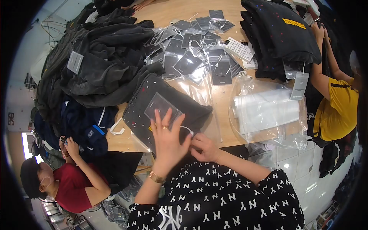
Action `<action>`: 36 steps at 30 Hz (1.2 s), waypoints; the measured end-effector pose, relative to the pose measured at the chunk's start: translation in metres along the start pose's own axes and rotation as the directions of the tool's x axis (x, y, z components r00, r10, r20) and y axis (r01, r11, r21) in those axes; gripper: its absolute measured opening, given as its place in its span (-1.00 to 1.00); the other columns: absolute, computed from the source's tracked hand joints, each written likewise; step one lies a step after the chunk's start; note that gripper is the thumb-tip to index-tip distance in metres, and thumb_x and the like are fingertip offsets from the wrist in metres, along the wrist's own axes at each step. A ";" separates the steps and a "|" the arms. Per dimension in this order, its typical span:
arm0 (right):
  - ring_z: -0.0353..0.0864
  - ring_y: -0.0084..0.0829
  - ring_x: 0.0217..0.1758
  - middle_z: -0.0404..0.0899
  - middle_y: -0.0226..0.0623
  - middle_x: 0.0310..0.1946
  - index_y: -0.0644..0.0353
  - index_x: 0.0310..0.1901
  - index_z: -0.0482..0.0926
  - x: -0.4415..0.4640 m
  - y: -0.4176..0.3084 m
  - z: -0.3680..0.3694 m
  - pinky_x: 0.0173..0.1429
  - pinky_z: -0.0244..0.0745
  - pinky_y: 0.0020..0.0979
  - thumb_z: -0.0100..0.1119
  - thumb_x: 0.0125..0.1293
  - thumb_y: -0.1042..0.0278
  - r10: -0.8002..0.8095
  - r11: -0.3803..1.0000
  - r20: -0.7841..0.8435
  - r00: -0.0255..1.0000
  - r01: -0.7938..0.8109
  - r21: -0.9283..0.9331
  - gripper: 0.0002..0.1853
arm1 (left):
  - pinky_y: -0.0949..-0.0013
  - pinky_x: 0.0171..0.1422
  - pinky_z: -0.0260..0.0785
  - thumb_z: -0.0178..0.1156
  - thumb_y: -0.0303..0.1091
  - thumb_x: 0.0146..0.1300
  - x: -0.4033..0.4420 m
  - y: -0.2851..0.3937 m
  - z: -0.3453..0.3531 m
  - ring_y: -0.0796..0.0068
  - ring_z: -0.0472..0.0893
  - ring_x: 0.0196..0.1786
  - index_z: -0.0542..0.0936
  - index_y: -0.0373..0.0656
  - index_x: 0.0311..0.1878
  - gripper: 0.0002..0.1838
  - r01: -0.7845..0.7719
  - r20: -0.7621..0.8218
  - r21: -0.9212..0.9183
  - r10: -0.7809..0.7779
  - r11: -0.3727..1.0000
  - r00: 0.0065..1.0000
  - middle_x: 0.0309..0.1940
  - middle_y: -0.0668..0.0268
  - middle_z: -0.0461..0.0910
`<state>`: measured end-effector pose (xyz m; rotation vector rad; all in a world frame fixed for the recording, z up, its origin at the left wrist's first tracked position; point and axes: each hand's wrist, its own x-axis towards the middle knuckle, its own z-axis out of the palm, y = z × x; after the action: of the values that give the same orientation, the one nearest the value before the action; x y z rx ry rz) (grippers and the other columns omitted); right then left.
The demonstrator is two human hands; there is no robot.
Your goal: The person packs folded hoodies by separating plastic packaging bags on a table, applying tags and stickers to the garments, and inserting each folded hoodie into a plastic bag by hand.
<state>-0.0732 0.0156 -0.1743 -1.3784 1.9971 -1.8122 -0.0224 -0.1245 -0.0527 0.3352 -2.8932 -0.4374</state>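
Observation:
A folded dark garment [195,109] with small coloured specks lies near the table's front edge, partly over clear plastic. On top of it rests a dark tag in a clear sleeve [161,105]. My left hand [168,140] lies over the tag's lower part, its fingers spread. A white string [186,128] runs from the tag side toward my right hand [205,147]. That hand is closed at the string's end, its fingertips pinched; what they grip is too small to make out.
Dark garments [111,57] are heaped at left, sleeved tags [188,61] behind, folded garments [283,34] at back right. A clear bag [268,109] lies at right on the table [172,11]. Co-workers stand left [76,184] and right [337,107].

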 end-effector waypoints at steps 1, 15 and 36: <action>0.52 -0.20 -0.36 0.47 -0.20 -0.40 0.25 -0.27 0.53 -0.003 0.003 0.001 -0.26 0.48 -0.29 0.24 0.11 0.57 0.057 0.998 -0.017 0.998 -0.056 0.024 -0.85 | -0.40 0.46 -0.15 0.41 -0.27 -0.01 -0.008 0.007 0.009 -0.40 -0.09 0.51 0.41 0.05 0.32 -0.26 0.057 0.034 0.074 -0.060 0.996 0.998 0.41 -0.03 0.18; 0.64 -0.34 -0.25 0.53 -0.15 -0.15 0.29 0.00 0.37 -0.004 0.027 0.002 -0.23 0.63 -0.42 0.31 0.16 0.56 0.540 0.829 -0.136 0.831 -0.498 0.254 -0.60 | -0.64 0.32 -0.22 0.39 -0.40 -0.08 -0.002 0.002 0.042 -0.47 -0.30 0.52 0.22 0.07 0.44 -0.07 0.233 0.135 0.103 -0.246 0.967 0.960 0.53 -0.08 -0.16; 0.43 -0.25 -0.02 0.42 -0.30 -0.12 -0.02 0.01 0.50 0.062 0.000 -0.039 0.04 0.29 -0.22 0.39 -0.07 0.36 -0.135 0.855 -0.004 0.991 0.114 -0.505 -0.48 | 0.10 0.57 0.02 0.37 -0.55 -0.03 0.038 -0.033 0.005 -0.22 0.31 0.36 0.30 -0.10 0.31 -0.23 0.148 0.307 -0.229 -0.073 0.962 0.949 0.32 -0.17 0.33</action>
<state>-0.1331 0.0033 -0.1345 -1.6407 2.5872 -1.4134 -0.0530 -0.1636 -0.0617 0.4261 -3.0611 -0.9377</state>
